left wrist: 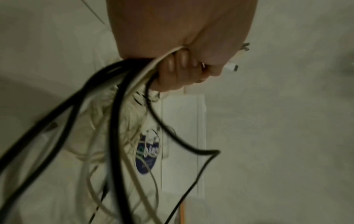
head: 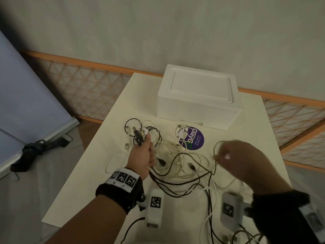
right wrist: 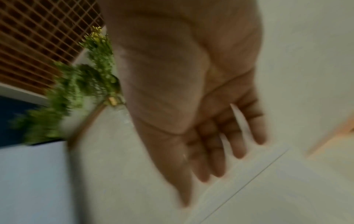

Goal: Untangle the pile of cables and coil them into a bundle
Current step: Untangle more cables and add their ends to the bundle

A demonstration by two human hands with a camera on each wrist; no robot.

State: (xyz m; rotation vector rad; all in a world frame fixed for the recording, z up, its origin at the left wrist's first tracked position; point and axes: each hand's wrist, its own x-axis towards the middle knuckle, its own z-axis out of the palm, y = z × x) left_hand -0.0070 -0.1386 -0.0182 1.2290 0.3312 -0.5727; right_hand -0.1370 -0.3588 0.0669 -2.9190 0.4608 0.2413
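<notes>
Seen from the head camera, a person's left hand, at centre frame, grips a bunch of black and white cables in a closed fist, their plug ends fanning out above the knuckles toward the upper left. From the left wrist view, the curled fingers clamp thick black and pale strands that trail down and to the left of the frame, and a white connector pokes out at the right of the fist. The right hand, motion-blurred at right of centre, hovers over the white tabletop; in the right wrist view its fingers are straight and slightly spread, with no cable plainly in them. Between the two hands, the rest of the tangled pile of loose black and white cables sprawls across the table, running down to the lower edge of the frame. One white cable lies looped over a round purple sticker. Behind it, at upper centre, stands a white foam box with its lid on. Both wrists carry black bands with square coded markers.
</notes>
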